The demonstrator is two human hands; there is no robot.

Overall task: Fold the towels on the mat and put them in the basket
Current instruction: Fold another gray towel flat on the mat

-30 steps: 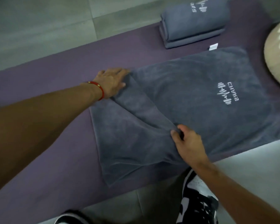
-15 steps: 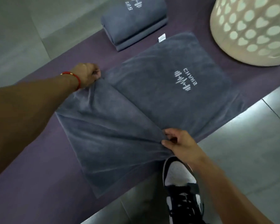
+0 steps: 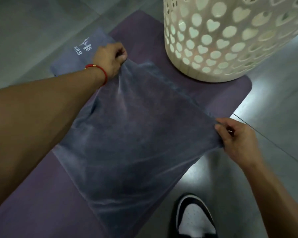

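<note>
A grey towel [image 3: 136, 140] lies spread over the purple mat [image 3: 34, 200], its logo side hidden. My left hand [image 3: 110, 60], with a red bracelet at the wrist, grips the towel's far corner. My right hand [image 3: 237, 140] pinches the near right corner, and the edge between them is pulled taut. A white basket [image 3: 230, 36] with heart-shaped holes stands on the mat's far right end, just beyond the towel. A folded grey towel [image 3: 77, 54] with a white logo lies at the mat's far left edge, partly behind my left hand.
Grey tiled floor [image 3: 273, 103] surrounds the mat. A black and white shoe [image 3: 193, 217] stands on the floor at the bottom right, next to the mat's near edge.
Both hands have carried the towel's left edge over to the right, covering the logo half. The view has swung right, bringing the basket close.
</note>
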